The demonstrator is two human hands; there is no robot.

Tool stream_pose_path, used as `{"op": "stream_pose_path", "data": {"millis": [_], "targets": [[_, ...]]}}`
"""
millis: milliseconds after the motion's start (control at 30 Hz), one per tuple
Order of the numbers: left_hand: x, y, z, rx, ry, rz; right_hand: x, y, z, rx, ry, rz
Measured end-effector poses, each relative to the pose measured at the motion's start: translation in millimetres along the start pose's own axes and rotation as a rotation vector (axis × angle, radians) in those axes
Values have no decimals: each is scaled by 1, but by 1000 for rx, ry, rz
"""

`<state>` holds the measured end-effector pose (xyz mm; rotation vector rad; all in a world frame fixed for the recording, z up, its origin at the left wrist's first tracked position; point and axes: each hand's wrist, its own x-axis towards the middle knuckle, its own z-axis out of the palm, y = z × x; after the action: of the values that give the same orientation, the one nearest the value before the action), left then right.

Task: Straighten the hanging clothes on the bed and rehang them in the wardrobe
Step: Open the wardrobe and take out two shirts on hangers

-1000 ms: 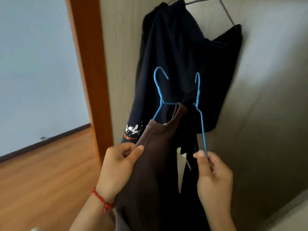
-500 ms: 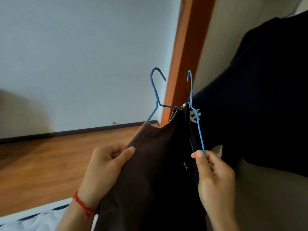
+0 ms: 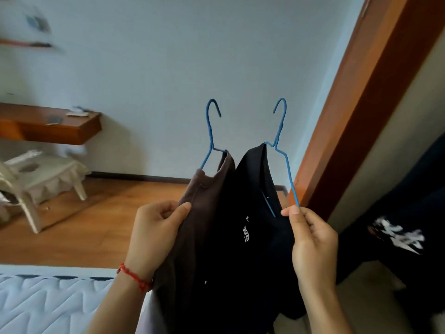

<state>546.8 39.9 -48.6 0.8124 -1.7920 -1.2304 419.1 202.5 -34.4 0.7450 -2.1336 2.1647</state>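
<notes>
In the middle of the frame our left hand [image 3: 154, 235] pinches the brown shirt [image 3: 192, 227] on its blue hanger [image 3: 211, 138], and our right hand [image 3: 313, 242] grips the wire of the second blue hanger [image 3: 281, 150] carrying the black shirt [image 3: 250, 237]. We think the black shirt can slide off, because its hanger is tilted and held only at one end

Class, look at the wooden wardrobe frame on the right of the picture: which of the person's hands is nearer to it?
Right. The right hand, pinching a blue hanger's wire, sits just beside the wardrobe frame. The left hand grips the brown garment farther away, beyond both garments.
</notes>
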Motion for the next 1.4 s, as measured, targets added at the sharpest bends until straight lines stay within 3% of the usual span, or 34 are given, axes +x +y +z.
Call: {"op": "stream_pose_path", "data": {"millis": [400, 867, 1133, 1400], "targets": [[71, -12, 16, 122, 558, -93, 135, 30, 53, 102, -424, -183], [162, -62, -20, 215, 1088, -114, 238, 59, 224, 239, -758, -310], [218, -78, -22, 382, 1322, -174, 297, 81, 318, 406, -937, -257], [253, -76, 14, 485, 1714, -233, 361, 106, 412, 551, -1278, -340]]}}
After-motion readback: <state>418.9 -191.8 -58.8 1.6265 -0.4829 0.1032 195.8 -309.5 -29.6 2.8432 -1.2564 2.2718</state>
